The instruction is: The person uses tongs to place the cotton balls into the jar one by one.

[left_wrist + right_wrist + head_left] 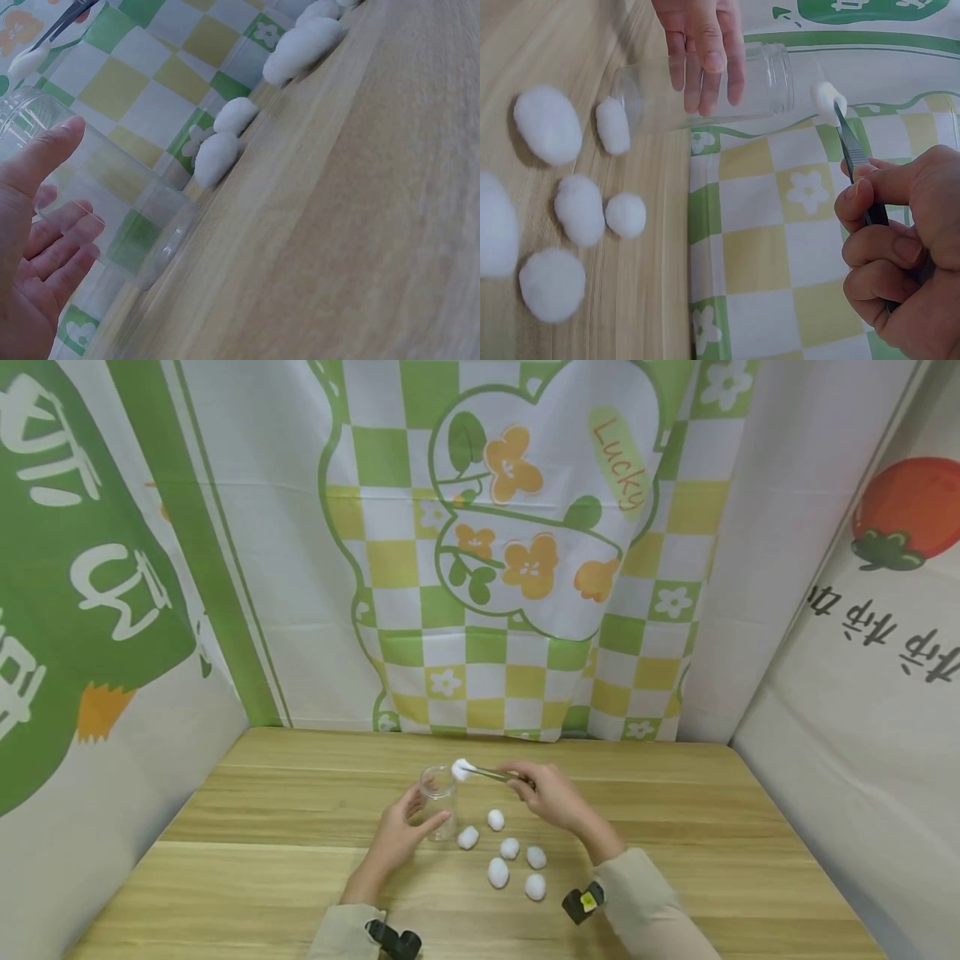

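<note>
A clear glass jar (438,789) stands on the wooden table (262,827). My left hand (420,814) holds it from the left, thumb in front and fingers (705,45) across its side. My right hand (525,781) pinches metal tweezers (491,772), which clamp a white cotton ball (462,769) just above the jar's mouth. The right wrist view shows the tweezers (851,146) and the cotton ball (826,97) close to the jar (757,82) rim. Several loose cotton balls (510,847) lie on the table just right of the jar.
Printed cloth walls close in the table at the back (510,610), left (90,652) and right (862,693). Bare wood stretches to the left and right of the hands. The loose cotton balls (547,124) sit under my right forearm.
</note>
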`<action>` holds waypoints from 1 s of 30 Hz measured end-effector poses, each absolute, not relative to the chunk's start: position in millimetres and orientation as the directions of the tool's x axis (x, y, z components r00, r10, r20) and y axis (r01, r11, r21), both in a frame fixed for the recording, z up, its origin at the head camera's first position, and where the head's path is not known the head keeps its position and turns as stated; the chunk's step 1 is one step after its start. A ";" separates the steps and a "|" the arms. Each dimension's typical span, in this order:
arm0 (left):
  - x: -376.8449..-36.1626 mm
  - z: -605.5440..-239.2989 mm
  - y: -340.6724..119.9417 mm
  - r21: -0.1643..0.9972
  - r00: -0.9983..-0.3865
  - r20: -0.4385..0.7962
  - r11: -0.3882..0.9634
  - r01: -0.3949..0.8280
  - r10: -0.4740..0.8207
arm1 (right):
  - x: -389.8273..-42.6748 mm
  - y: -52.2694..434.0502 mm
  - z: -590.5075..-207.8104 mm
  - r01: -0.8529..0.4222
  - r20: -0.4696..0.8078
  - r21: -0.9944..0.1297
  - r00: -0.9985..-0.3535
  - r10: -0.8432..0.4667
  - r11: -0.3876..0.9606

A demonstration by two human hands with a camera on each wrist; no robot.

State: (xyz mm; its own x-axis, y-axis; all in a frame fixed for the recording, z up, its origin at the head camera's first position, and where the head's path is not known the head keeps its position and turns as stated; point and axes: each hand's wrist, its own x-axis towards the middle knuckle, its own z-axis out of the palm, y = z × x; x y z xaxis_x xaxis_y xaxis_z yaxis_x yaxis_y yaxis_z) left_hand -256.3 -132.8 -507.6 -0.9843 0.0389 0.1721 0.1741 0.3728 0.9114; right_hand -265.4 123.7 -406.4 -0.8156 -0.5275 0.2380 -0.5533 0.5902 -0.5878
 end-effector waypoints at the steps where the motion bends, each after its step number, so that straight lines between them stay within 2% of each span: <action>1: -256.2 -507.3 -132.8 0.912 -0.984 0.172 0.372 0.174 0.038 | -265.3 122.5 -406.0 -0.555 0.240 -0.587 -0.815 -0.528 0.590; 11: -256.3 -507.3 -133.1 0.907 -0.981 0.189 0.375 0.189 0.038 | -265.8 113.7 -405.5 -0.552 0.243 -0.604 -0.814 -0.527 0.575; 30: -255.7 -506.4 -132.8 0.904 -0.980 0.192 0.381 0.195 0.047 | -267.3 97.6 -418.8 -0.617 0.282 -0.522 -0.776 -0.564 0.589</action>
